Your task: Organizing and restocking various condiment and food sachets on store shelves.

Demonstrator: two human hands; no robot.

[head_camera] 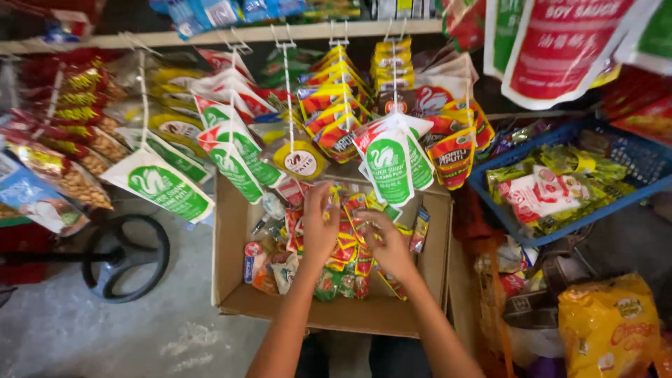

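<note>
Both forearms reach up from the near edge into the box (231, 280).

My left hand (320, 227) pinches a strip of red-yellow sachets (348, 241) lifted above the box; my right hand (389, 246) curls around the same strip lower down. Loose packets (280, 269) lie in the box unsorted; hanging pouches (388, 164) crowd just behind it, a blue basket (630, 189) to its right.

We counted one open brown cardboard box (234, 280), one blue plastic mesh basket (633, 164), one large yellow crinkled snack bag (607, 323) and one black round fan base (126, 257). We noted two bare hands; loose sachets were too many to count.
</note>
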